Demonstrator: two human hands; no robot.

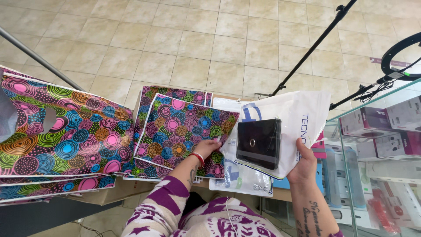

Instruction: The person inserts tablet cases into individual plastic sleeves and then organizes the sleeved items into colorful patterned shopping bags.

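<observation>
Black phone case (258, 142) upright on white bag (302, 118), long axis away, in right hand (303, 164).

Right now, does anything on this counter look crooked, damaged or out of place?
Nothing looks damaged or spilled. The top patterned bag of the middle stack lies askew to the bags under it, where the left hand pinches its edge. The right hand holds a white bag with a black phone case lying on it.
</observation>
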